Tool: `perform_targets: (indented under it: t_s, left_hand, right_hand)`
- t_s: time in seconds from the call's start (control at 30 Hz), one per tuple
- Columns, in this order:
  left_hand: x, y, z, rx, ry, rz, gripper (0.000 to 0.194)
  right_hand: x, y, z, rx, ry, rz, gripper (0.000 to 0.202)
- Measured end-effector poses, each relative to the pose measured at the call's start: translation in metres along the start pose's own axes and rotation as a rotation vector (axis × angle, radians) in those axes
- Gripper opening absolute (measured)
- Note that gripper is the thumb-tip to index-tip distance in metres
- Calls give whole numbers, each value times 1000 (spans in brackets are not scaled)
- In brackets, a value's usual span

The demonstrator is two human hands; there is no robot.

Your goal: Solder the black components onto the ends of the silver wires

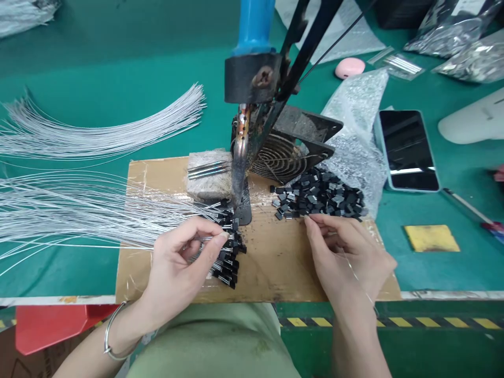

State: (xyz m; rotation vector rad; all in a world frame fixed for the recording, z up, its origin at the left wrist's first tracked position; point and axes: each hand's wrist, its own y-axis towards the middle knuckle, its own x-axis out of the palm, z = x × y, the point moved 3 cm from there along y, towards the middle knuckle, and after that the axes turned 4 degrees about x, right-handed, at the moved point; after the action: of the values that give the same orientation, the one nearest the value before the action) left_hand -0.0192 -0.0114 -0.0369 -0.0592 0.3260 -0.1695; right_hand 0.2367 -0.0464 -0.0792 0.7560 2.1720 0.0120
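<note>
While the green table (118,100) fills most of the frame, a cardboard sheet (271,268) lies on it at lower centre. A bundle of pale wires (79,212) runs from the left edge onto the cardboard, its black ends (226,268) near a blue-handled tool (254,79) whose metal tip (238,181) points down at centre. Left of centre, the left hand (185,268) pinches a thin wire (205,239) between thumb and forefinger. At centre right, the right hand (348,257) has thumb and forefinger close together at the lower edge of a pile of small black pieces (323,194); whether they grip one, I cannot tell. The stained tip may be hot, so a careless reach could burn fingers; crossing wires could snag and drag neighbours askew.
</note>
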Motion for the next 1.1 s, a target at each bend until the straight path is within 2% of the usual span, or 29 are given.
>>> perform_targets:
  t_s: [0.27, 0.4, 0.6, 0.67, 0.9, 1.1]
  left_hand:
    - [0, 1, 1, -13, 31, 3, 13]
    - [0, 1, 1, -4, 59, 8, 10]
    - [-1, 1, 4, 8, 65, 10, 9]
    - [-2, 2, 5, 16, 68, 9, 9]
    - [-3, 3, 7, 6, 95, 12, 10]
    - [-2, 5, 14, -47, 55, -69, 10]
  right_hand:
    - [2, -2, 9, 191, 86, 4, 22]
    - [2, -6, 14, 350, 251, 65, 27]
    - [-1, -4, 1, 374, 487, 53, 21]
    - [-1, -6, -10, 386, 559, 13, 16]
    - [17, -22, -55, 458, 866, -276, 2]
    - [31, -32, -74, 515, 1009, -453, 3]
